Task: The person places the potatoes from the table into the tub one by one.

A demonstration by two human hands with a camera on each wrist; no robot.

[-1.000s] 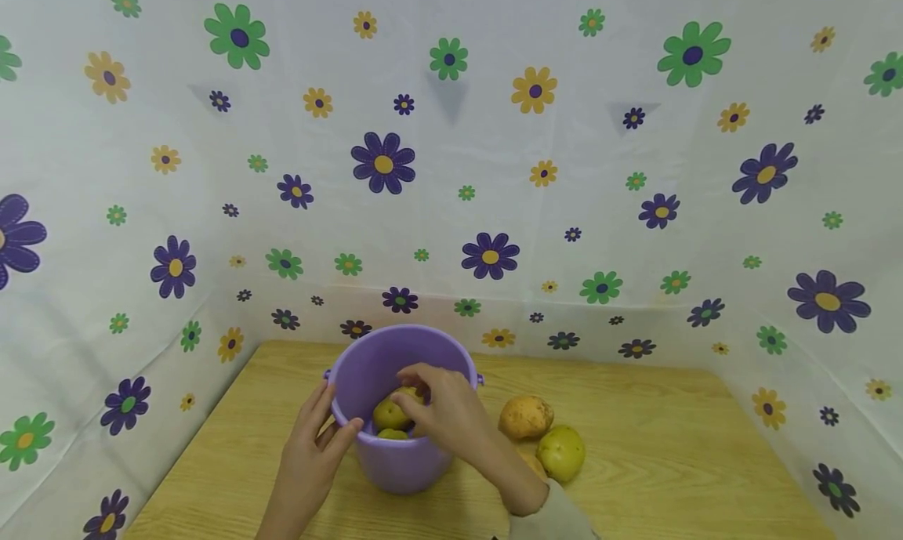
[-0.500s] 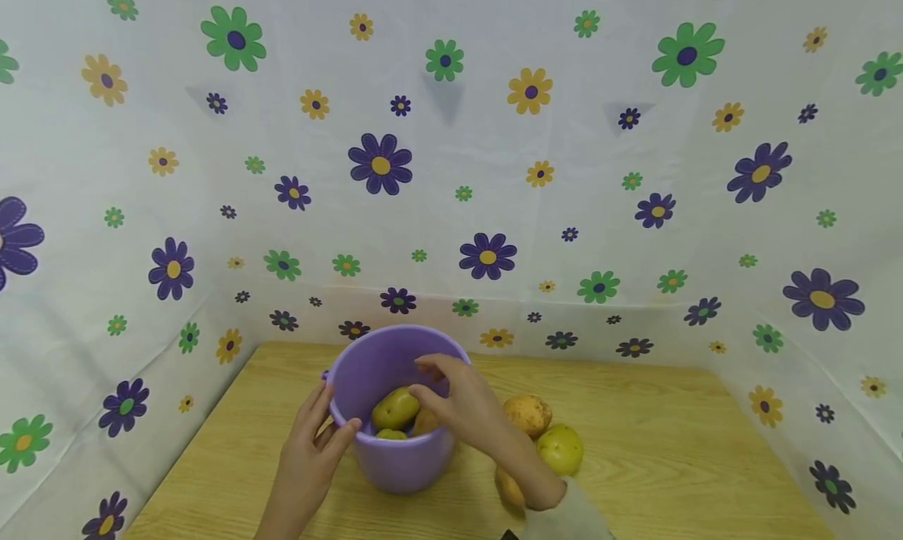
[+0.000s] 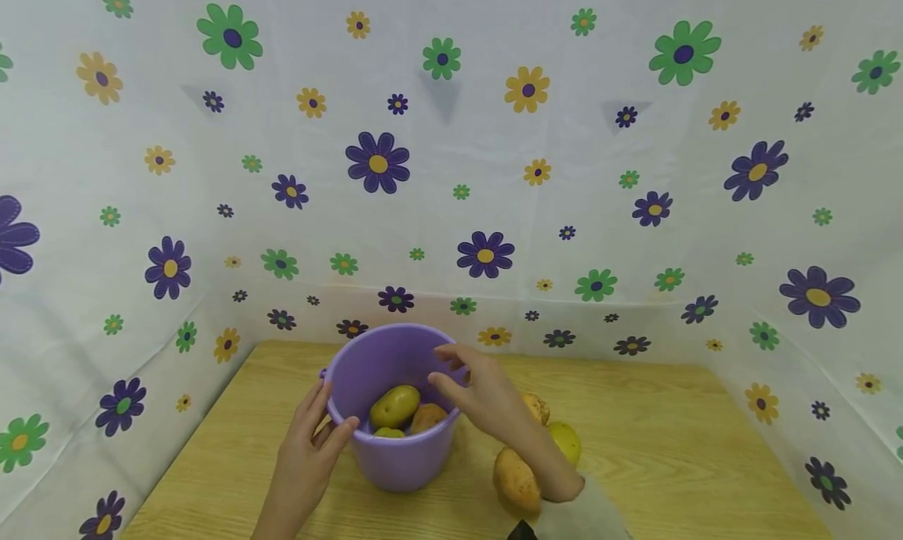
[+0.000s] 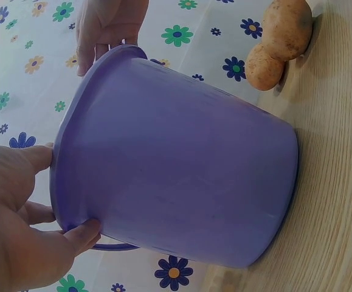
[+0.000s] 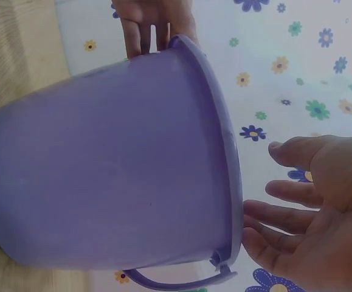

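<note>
Head view: round purple plastic bucket (image 3: 395,414) stands on the light wooden table (image 3: 670,446), three potatoes inside (image 3: 397,405). Left hand (image 3: 306,454) grips the near-left rim, thumb hooked over it. Right hand (image 3: 487,395) hovers above the right rim, fingers loosely spread, holding nothing. More tan and greenish potatoes (image 3: 516,481) lie on the table just right of the bucket.

Left wrist view: left hand (image 4: 17,231) clasps the bucket's (image 4: 176,182) rim.

Right wrist view: right hand (image 5: 315,213) open beside the bucket's (image 5: 115,170) rim, not touching.
</note>
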